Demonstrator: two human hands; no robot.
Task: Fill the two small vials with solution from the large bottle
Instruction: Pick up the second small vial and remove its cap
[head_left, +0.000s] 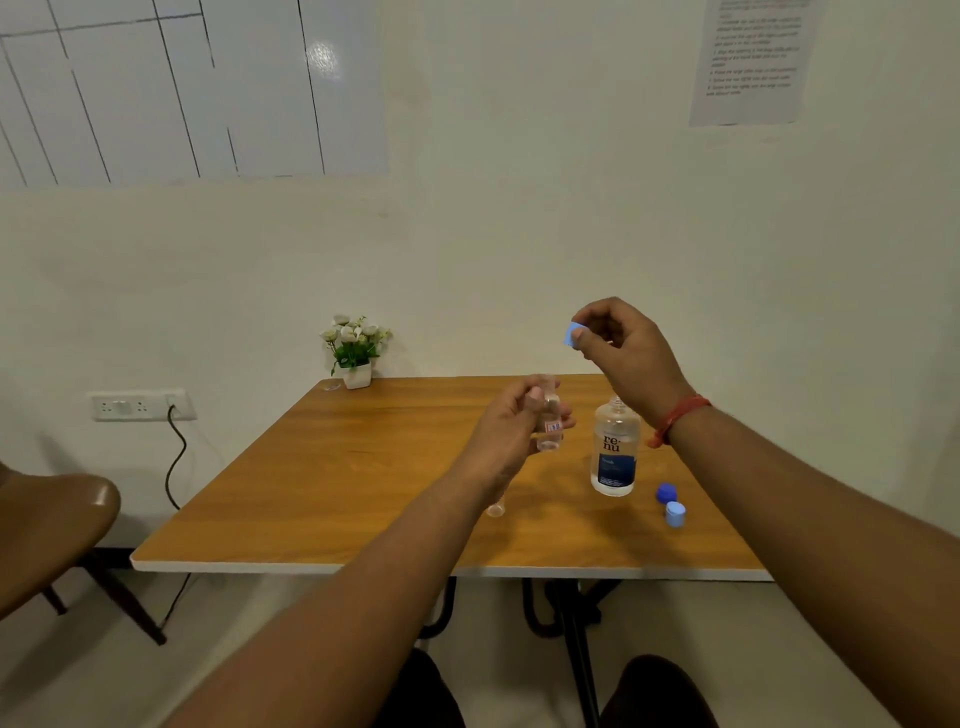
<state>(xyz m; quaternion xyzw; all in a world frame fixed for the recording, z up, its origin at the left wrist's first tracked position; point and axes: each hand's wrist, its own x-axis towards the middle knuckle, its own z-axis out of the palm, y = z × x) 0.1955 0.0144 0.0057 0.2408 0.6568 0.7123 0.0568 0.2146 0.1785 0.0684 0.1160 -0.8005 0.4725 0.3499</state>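
above the wooden table (363, 467), the person's left hand (511, 431) held a small clear vial (549, 421) upright, with the fingers curled tight around it. the vial had a tiny red and white sticker on its side, and its top was open. the right hand (623, 348) was up higher and a bit to the right, pinching a light blue cap (573, 333) between the thumb and the fingertips. a red thread band (675, 418) sat on that wrist.

the large bottle (614, 451) stood on the table just right of the held vial, under the right wrist, with its cap off. near its right side lay a dark blue cap (666, 492), and just nearer than that, a second light blue cap (675, 514). the other vial (496, 506) stood on the table nearer, partly hidden behind the left arm.

at the far left corner of the table sat a little white pot of flowers (356, 349). a brown chair (52, 525) stood off to the left.
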